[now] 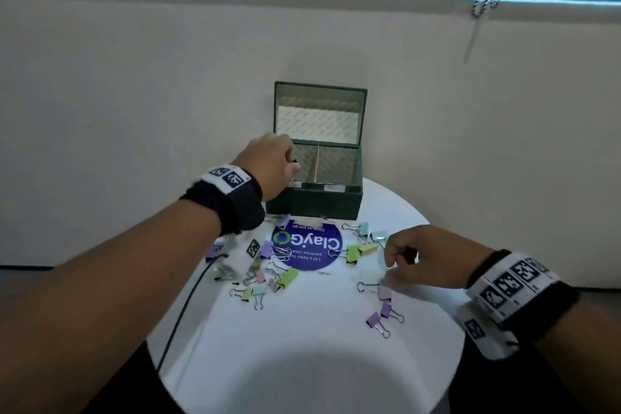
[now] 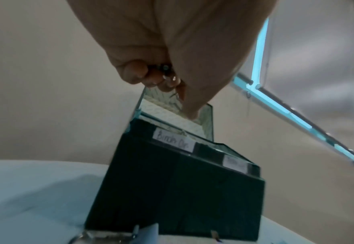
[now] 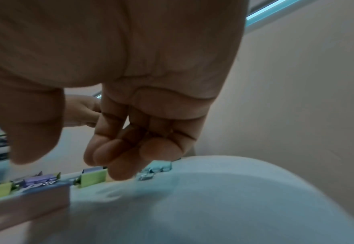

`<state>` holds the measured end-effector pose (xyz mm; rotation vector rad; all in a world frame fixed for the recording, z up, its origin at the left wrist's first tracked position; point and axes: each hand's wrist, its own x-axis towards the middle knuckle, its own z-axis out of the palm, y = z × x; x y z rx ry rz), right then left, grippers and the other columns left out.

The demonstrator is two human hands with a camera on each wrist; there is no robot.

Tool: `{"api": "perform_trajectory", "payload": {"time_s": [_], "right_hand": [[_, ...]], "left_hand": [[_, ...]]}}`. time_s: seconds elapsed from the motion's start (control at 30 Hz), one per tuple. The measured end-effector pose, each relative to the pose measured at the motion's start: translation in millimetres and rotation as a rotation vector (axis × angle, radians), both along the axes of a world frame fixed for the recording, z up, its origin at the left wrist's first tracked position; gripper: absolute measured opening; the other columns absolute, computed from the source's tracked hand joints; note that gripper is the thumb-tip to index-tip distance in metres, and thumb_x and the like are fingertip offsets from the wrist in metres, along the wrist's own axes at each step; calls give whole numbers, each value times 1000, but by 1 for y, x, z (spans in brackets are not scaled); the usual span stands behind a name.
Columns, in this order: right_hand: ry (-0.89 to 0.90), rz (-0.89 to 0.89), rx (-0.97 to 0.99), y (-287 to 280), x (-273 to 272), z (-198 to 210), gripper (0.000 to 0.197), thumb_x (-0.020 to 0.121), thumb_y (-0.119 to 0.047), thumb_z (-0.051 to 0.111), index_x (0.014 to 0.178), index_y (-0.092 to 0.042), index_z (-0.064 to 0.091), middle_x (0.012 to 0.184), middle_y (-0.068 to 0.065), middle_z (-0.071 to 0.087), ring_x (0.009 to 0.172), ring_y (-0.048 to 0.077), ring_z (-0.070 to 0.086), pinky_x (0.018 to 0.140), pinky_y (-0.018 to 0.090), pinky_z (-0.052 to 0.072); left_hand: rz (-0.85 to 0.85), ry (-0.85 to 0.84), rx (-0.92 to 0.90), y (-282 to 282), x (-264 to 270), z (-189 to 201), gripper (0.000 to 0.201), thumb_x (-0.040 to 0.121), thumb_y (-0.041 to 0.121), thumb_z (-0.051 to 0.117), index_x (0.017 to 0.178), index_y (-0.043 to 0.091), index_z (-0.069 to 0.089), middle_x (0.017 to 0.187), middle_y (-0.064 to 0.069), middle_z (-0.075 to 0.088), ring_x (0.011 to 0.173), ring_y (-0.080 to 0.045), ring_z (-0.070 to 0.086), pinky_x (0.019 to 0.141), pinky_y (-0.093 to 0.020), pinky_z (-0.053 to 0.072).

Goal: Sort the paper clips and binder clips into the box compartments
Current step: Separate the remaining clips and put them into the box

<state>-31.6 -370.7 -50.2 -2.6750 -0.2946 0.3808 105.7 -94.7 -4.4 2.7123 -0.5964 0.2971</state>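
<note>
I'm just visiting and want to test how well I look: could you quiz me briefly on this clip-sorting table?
1. True or false: the box lid is shut.
2. Which hand is over the box: A left, B right?
3. Fill in: the sticker on the table reads "Clay__".

Key:
1. False, it stands open.
2. A: the left hand, pinching a small clip; the right hand hovers by loose binder clips.
3. Go.

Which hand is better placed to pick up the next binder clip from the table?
The right hand. It hovers low over the table, its fingers just above the pink binder clip. The left hand is up at the box, pinching something small over the left compartment.
</note>
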Motion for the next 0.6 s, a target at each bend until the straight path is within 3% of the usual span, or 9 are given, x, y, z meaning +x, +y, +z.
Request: {"api": "perform_trajectory", "payload": {"time_s": [0.1, 0.23, 0.3, 0.37, 0.5, 0.53, 0.6], "right_hand": [[90, -7, 17, 5, -1, -10, 34, 63, -57, 76, 87, -34, 67, 80, -9, 70, 77, 13, 65, 77, 33, 56], [-23, -4, -31, 7, 7, -13, 23, 76, -50, 76, 93, -35, 67, 85, -16, 66, 79, 4, 62, 78, 29, 54], [-108, 1, -30, 6, 8, -12, 22, 80, -50, 75, 92, -34, 66, 86, -16, 62, 77, 2, 58, 73, 23, 51], [-117, -11, -2, 6, 3, -10, 19, 78, -46, 78, 80, -33, 65, 74, -14, 62, 64, 2, 54, 65, 21, 48], [55, -13, 3, 11, -15, -4, 18, 68, -44, 81, 80, -35, 71, 69, -15, 68, 60, 1, 57, 71, 28, 54], [85, -7, 0, 11, -19, -3, 22, 67, -45, 82, 84, -36, 72, 72, -15, 70, 61, -1, 58, 72, 27, 54], [135, 13, 17, 13, -23, -2, 26, 68, -43, 84, 91, -36, 75, 75, -15, 72, 62, -3, 58, 66, 21, 49]], "left_hand": [[-7, 104, 19, -11, 21, -3, 11, 95, 29, 62, 100, 20, 59, 108, -4, 58, 90, -22, 57, 81, -34, 47], [-28, 170, 17, -9, 27, -5, 31, 100, 23, 54, 131, 17, 56, 126, -6, 62, 109, -23, 59, 97, -37, 48], [-39, 149, 63, -4, 21, -1, 36, 101, 20, 52, 137, 18, 53, 135, -5, 59, 118, -23, 57, 102, -36, 45], [-96, 69, 129, -1, 1, 4, 34, 99, 21, 55, 133, 23, 57, 134, -1, 57, 117, -20, 56, 102, -35, 44], [-469, 44, 290, -18, -75, 8, 23, 97, 30, 56, 119, 33, 64, 103, 15, 57, 104, -13, 57, 87, -29, 46], [-584, 78, 364, -25, -95, 5, 25, 98, 32, 53, 121, 35, 63, 104, 15, 58, 105, -13, 58, 88, -29, 46], [-770, 114, 532, -39, -125, -7, 31, 100, 34, 48, 130, 37, 58, 122, 12, 60, 115, -14, 56, 97, -32, 46]]}}
